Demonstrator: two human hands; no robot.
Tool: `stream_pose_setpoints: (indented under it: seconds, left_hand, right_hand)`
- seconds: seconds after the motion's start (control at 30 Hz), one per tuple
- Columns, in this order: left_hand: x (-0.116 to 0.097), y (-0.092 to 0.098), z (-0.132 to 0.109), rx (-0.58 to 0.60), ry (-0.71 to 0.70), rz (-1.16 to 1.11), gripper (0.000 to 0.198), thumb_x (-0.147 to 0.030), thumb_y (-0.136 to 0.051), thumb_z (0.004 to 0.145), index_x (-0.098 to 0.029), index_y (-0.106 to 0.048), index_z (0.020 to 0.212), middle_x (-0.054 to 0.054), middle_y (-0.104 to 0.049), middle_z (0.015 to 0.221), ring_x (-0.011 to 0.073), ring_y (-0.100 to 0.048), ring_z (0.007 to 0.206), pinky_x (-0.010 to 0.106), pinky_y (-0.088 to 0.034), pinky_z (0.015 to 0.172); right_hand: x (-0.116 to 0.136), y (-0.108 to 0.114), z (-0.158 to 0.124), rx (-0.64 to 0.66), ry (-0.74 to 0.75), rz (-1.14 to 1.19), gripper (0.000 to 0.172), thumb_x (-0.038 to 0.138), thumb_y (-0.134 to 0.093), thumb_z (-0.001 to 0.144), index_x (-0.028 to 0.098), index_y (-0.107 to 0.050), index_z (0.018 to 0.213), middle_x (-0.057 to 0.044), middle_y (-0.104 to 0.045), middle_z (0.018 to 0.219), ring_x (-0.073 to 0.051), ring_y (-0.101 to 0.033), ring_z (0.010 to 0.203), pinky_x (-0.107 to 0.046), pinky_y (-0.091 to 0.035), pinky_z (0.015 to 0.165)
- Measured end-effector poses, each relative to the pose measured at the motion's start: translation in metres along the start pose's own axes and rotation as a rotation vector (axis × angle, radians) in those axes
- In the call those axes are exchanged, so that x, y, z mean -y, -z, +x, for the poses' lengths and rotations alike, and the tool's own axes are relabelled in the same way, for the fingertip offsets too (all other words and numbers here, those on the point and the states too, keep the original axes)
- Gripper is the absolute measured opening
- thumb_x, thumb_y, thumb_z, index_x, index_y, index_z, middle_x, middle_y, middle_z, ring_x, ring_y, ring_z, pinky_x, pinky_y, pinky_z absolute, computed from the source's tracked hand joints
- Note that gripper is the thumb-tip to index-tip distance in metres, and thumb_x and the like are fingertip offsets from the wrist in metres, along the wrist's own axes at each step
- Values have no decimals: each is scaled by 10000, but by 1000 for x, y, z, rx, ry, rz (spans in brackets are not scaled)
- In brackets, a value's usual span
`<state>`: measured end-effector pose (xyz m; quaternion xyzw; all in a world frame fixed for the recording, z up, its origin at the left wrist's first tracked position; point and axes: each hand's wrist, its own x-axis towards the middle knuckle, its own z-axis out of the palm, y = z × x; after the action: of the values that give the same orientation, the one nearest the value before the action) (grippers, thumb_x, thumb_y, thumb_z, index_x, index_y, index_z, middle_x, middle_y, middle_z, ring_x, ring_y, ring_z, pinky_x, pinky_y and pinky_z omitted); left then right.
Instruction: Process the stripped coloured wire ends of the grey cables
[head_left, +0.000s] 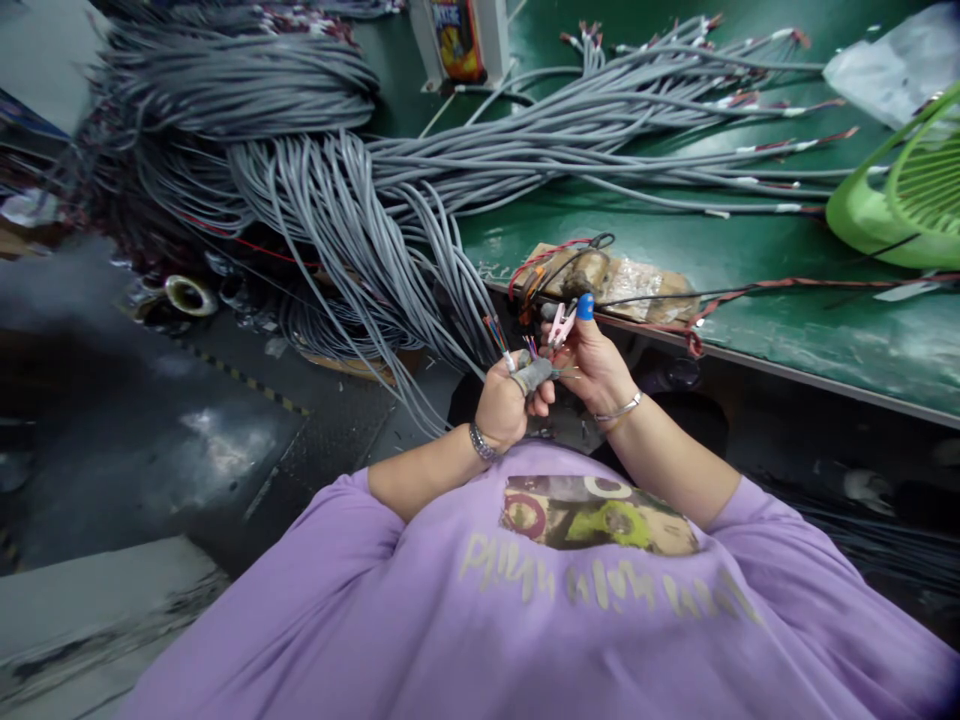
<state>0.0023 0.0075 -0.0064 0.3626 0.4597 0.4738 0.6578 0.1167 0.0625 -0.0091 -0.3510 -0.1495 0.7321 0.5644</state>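
Note:
My left hand [504, 400] is closed round the stripped end of a grey cable [495, 345], whose coloured inner wires stick up above the fist. A grey wrap covers its forefinger. My right hand [592, 358], its thumb tip taped blue, pinches a small pink clip [561, 322] just to the right of those wire ends. Both hands meet close to my chest, in front of the green table edge [750, 350]. A taped brown block [622, 280] with red and black leads lies on the table right behind the hands.
A big heap of grey cables [315, 170] hangs off the table's left end to the floor. More cables with stripped ends [675, 100] fan across the table. A green fan [907, 190] stands at the right, a plastic bag [892, 60] behind it.

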Motion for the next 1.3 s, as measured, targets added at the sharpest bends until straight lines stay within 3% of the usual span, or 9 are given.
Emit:
stream_pose_setpoints:
  seconds: [0.2,0.5,0.7,0.9,1.13,1.3]
  left_hand:
    - [0,1,0,10,-9,2,376,-489,-730,740,-181,-521,692,-35,-611,531,58,-481,351,196,-270,354]
    - [-1,1,-1,22,-24,-9,430,-558,-758,676,-185,-548,716,-43,-608,527,61,-478,348,195,-307,352]
    - [-1,2,0,33,-20,-37,440,-564,-770,666,-190,-548,724,-50,-599,517,66,-475,345,195,-314,345]
    - [0,2,1,34,-13,-26,417,-536,-764,690,-187,-537,708,-47,-598,514,61,-469,341,193,-307,347]
    - [1,1,3,29,3,11,406,-515,-755,704,-183,-523,684,-37,-605,523,57,-472,345,190,-270,351]
    - [2,2,2,28,-20,-8,405,-527,-751,702,-184,-534,699,-38,-605,523,58,-472,347,192,-283,353]
  right_hand:
    - [-3,5,2,57,23,-92,592,802,-679,698,224,-593,793,9,-634,656,-121,-553,575,-256,-474,542]
    - [2,5,-5,80,-34,-143,648,883,-561,707,235,-551,723,-3,-648,700,-133,-563,604,-270,-480,580]
    - [7,4,-6,116,-32,-154,613,830,-591,747,218,-588,715,-6,-681,702,-108,-563,567,-247,-481,558]
    - [6,0,-4,28,-25,-88,532,727,-693,760,198,-647,792,2,-665,662,-112,-567,561,-243,-460,520]
    - [3,4,0,100,62,-141,571,762,-746,667,224,-598,787,8,-624,681,-133,-577,628,-283,-496,581]
    - [2,4,-1,82,33,-116,564,752,-748,674,222,-607,807,10,-629,701,-129,-559,622,-285,-479,586]
